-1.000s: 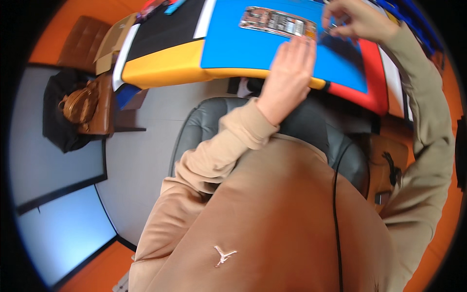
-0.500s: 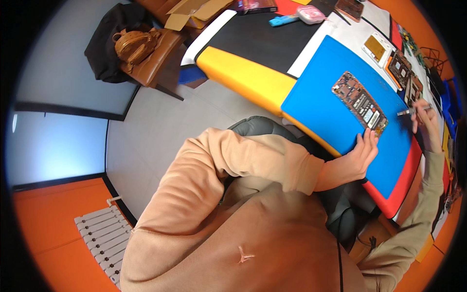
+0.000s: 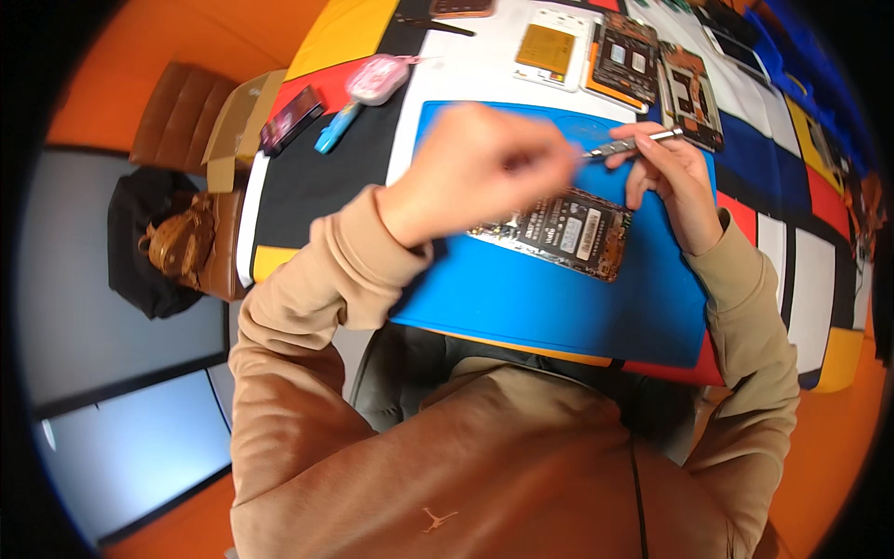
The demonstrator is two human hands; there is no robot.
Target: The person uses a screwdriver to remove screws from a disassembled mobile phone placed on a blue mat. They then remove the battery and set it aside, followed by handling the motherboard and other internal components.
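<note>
Held by its handle between the fingers of my right hand [image 3: 678, 182] is a silver metal screwdriver [image 3: 643, 142], lying almost level and pointing left. My left hand [image 3: 480, 168] is raised over the mat, blurred by motion, with its fingers curled closed near the screwdriver's tip. Whatever may be in those fingers is too blurred to make out. Below both hands lies an opened phone [image 3: 570, 233] with a black battery and bare circuit board. My left hand hides its far left part. Under it is a blue work mat [image 3: 521, 303].
Beyond the mat are a white phone part [image 3: 549, 47] with a gold panel and dark opened device frames [image 3: 624, 61]. A pink and blue item [image 3: 377, 82] and a dark box [image 3: 293, 119] lie far left. A brown chair with a bag [image 3: 182, 242] stands beside the table.
My view has turned toward the table. My left hand has left the phone's edge and lifted toward the screwdriver tip. My right hand still holds the screwdriver, now close to the left.
</note>
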